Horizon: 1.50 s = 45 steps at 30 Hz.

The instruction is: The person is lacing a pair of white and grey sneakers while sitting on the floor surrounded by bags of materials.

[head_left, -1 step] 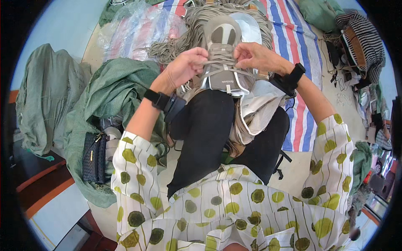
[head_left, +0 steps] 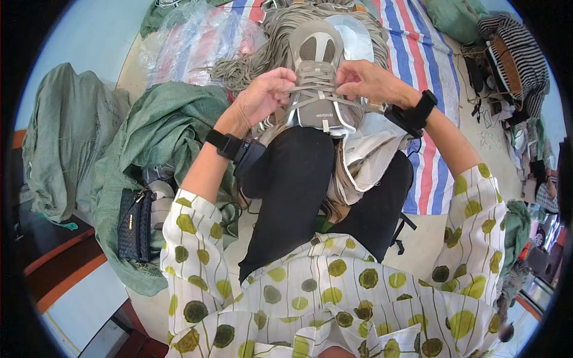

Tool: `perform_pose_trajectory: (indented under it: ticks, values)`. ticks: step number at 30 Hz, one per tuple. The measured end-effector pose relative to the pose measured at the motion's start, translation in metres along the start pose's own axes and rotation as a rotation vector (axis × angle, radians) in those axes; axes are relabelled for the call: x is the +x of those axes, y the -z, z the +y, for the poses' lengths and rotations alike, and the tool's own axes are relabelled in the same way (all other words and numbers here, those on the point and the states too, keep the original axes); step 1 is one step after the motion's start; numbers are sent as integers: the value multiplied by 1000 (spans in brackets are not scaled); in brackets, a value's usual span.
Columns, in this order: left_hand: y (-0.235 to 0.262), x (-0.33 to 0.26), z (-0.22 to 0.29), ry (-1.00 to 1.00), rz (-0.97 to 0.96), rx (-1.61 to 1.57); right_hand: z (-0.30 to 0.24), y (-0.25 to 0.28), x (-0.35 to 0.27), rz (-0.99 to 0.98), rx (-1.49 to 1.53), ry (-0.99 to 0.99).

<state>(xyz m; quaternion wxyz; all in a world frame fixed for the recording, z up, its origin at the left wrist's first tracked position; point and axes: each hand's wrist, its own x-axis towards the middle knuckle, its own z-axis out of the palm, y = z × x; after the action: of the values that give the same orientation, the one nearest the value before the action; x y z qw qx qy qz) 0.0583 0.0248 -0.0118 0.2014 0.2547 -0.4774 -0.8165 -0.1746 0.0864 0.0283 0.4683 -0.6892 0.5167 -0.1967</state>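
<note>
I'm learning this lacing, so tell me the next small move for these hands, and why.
Probably draw the thin grey-beige lace gently outward with the bare left hand: its fingertips appear to pinch a strand beside the grey-beige shoe with white trim. The bare right hand is at the opposite edge, and slanting strands cross between them without a visible bow.

Both hands (head_left: 262, 92) (head_left: 371, 80) apart (fingers (head_left: 286, 76) in pinch)

Our left hand (head_left: 265, 90) pinches laces (head_left: 313, 77) at left edge of taupe shoe (head_left: 312, 116); our right hand (head_left: 361, 82) pinches opposite edge. Beyond, we see heaped cords (head_left: 277, 30); leftward, green sack (head_left: 164, 122); rightward, striped sheet (head_left: 418, 65).
</note>
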Motion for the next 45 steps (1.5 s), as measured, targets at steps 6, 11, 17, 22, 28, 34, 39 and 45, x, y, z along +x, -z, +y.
perform_pose_trajectory:
  ticks: [6, 11, 17, 22, 28, 34, 39, 45]
  values:
    - [-13, -5, 3, -26, 134, 487, -13, -5, -10, 31, -298, -223]
    - [-33, -12, 8, -393, 227, 1405, -10, -14, -13, -5, -244, -262]
    - [-37, -2, 5, -630, 462, 1599, -5, -16, -10, -15, -274, -231]
    - [-35, 0, 0, -561, 604, 1681, -7, -14, -11, -17, -298, -212]
    - [-32, 3, -9, -481, 647, 1625, -6, -15, -12, -10, -335, -199]
    - [-16, 11, 4, -167, 432, 505, -5, -15, -17, -6, -342, -186]
    - [-13, 1, 53, 236, 127, 1006, -1, -16, -20, -48, -351, -139]
    - [-1, -2, 30, -213, 225, 1166, -7, -23, -21, 26, -481, -37]
